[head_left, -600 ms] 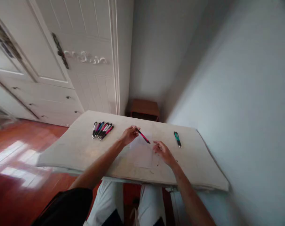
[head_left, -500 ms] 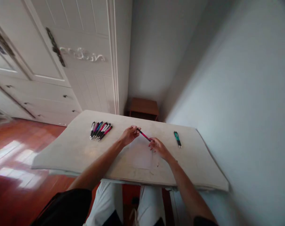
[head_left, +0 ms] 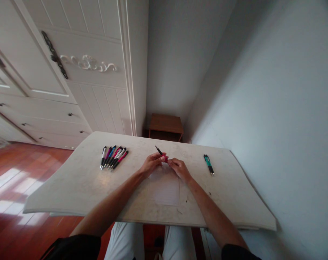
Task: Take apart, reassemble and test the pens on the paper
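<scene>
From where I stand, the left hand (head_left: pixel 152 163) is closed around a pink-and-black pen (head_left: pixel 162 154), thumb and fingers pinched narrow on its barrel; the pen slants above the worktop (head_left: pixel 71 187), its black end poking out beyond the fingers, away from the person; the right hand (head_left: pixel 180 169) is curled, its fingertips drawn together at the pen's pink part, though I cannot tell whether they grip it or only touch.

The fingers hide much of the pink part; the paper (head_left: pixel 166 191) beneath is pale and partly covered by the hands, any marks on it too faint to read; the green pens (head_left: pixel 208 165) seem to be two, lying tight together; both forearms run into dark sleeves cut off below.

A row of pens (head_left: pixel 114 157) lies to the left, well apart from the left hand; worktop stretches between them, and again between the right hand and the green pens; the far edge runs just beyond the hands; the pale wall (head_left: pixel 274 108) flanks the right edge.
</scene>
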A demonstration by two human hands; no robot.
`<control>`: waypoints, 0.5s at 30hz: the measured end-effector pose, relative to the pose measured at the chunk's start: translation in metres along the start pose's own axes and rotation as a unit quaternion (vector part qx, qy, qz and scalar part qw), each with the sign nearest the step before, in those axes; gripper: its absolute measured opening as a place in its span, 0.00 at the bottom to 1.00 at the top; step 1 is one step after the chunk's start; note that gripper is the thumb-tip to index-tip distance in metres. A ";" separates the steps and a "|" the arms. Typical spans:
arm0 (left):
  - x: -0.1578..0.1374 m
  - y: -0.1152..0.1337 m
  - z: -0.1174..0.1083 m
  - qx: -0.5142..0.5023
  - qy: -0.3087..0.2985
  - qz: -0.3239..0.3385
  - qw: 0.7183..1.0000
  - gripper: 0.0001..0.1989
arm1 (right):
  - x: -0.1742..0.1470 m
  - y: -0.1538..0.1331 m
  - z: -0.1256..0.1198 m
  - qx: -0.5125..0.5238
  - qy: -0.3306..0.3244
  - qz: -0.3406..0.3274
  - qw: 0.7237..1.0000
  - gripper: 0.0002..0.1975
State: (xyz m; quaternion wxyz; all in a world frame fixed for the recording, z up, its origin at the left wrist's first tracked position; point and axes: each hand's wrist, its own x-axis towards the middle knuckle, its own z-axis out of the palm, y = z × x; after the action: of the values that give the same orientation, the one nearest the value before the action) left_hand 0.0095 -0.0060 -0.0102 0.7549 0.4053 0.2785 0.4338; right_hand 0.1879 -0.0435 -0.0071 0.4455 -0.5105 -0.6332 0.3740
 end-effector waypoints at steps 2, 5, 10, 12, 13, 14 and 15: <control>0.000 0.000 0.001 0.030 0.005 0.018 0.999 0.18 | -0.004 0.001 0.004 -0.026 0.006 -0.029 0.999 0.18; -0.001 0.005 -0.001 0.064 0.004 0.043 0.997 0.19 | -0.010 0.001 0.007 -0.036 0.037 -0.053 0.997 0.16; -0.006 0.015 -0.003 0.166 -0.029 0.033 0.985 0.20 | -0.012 0.004 0.005 0.040 0.096 -0.031 0.994 0.19; -0.008 0.016 -0.003 0.211 -0.045 0.030 0.976 0.20 | -0.012 0.005 0.002 0.078 0.098 -0.027 0.992 0.21; -0.008 0.016 -0.003 0.230 -0.050 0.033 0.971 0.20 | -0.011 0.006 0.001 0.091 0.093 -0.026 0.991 0.21; -0.008 0.015 -0.003 0.248 -0.051 0.038 0.967 0.21 | -0.011 0.006 0.000 0.098 0.088 -0.027 0.991 0.21; -0.008 0.015 -0.003 0.264 -0.050 0.043 0.962 0.21 | -0.012 0.006 -0.001 0.098 0.084 -0.028 0.991 0.22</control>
State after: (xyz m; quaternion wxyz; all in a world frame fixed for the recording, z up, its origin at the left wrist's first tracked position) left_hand -0.0030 -0.0072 0.0009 0.6151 0.6227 0.3272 0.3562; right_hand 0.1913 -0.0537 -0.0141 0.5555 -0.4762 -0.5681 0.3768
